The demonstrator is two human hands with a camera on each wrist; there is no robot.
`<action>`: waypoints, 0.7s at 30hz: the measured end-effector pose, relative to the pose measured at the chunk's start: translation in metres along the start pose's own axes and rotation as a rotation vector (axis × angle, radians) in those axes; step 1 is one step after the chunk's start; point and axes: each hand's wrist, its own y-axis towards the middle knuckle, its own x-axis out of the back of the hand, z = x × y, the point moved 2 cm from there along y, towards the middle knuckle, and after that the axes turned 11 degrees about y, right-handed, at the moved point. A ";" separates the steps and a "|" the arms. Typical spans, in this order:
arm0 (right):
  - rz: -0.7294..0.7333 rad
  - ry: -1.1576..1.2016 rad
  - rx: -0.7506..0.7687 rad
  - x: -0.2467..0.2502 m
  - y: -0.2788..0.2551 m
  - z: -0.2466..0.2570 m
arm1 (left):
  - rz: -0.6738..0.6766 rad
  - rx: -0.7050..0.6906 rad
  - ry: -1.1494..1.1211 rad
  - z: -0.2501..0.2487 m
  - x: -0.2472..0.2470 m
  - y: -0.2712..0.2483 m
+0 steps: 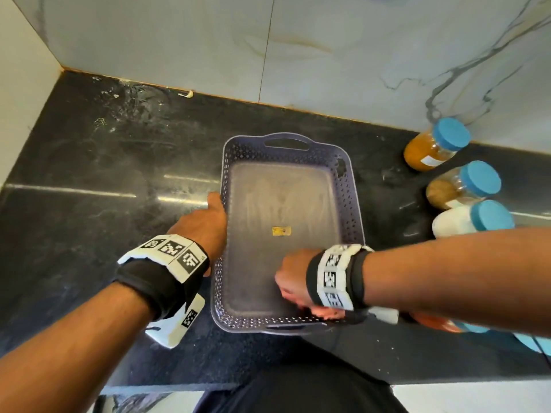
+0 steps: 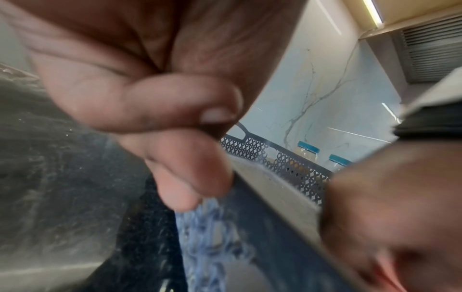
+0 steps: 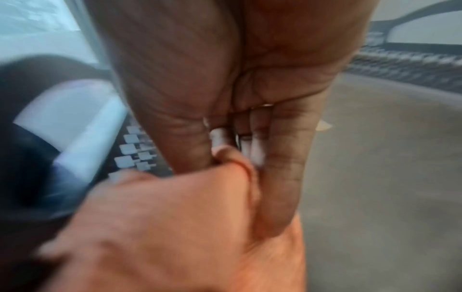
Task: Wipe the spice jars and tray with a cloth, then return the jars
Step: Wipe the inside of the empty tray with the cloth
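A grey perforated tray [image 1: 353,204] lies empty on the black counter, with a small yellow sticker [image 1: 281,231] on its floor. My left hand [image 1: 205,222] grips the tray's left rim; in the left wrist view its fingers [image 2: 162,110] curl over the rim of the tray [image 2: 287,164]. My right hand [image 1: 292,278] is inside the tray near its front wall and holds a bunched orange-pink cloth [image 1: 325,311] against the floor. The right wrist view shows the cloth [image 3: 175,227] under the curled fingers [image 3: 287,158]. All frames are blurred around this hand.
Blue-lidded jars stand right of the tray: an orange one [image 1: 429,150], a brown one [image 1: 447,189] and a white one [image 1: 456,223]. A red one [image 1: 438,321] is partly hidden under my right forearm. A marble wall backs the counter, and the counter's front edge is close.
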 end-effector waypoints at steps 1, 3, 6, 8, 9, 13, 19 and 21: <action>0.005 -0.010 -0.063 0.015 0.006 -0.016 | -0.002 -0.003 0.021 0.001 0.001 0.000; -0.062 0.028 -0.203 0.047 0.015 -0.049 | -0.003 -0.001 0.043 -0.001 0.002 -0.001; -0.160 0.010 -0.299 0.063 0.022 -0.063 | -0.006 0.012 0.060 -0.002 0.001 0.001; -0.136 -0.039 -0.200 0.052 0.020 -0.041 | -0.002 -0.003 0.068 -0.001 -0.003 0.004; -0.108 -0.049 -0.104 0.044 0.018 -0.023 | 0.001 -0.007 0.059 0.000 -0.004 0.004; -0.097 -0.009 0.142 0.024 0.009 0.033 | -0.023 -0.022 0.067 -0.002 -0.001 0.000; -0.077 0.000 -0.177 0.043 0.014 -0.033 | -0.004 -0.040 0.139 0.002 -0.002 -0.001; -0.133 0.045 -0.303 0.065 0.017 -0.076 | 0.000 -0.046 0.156 0.000 -0.001 0.000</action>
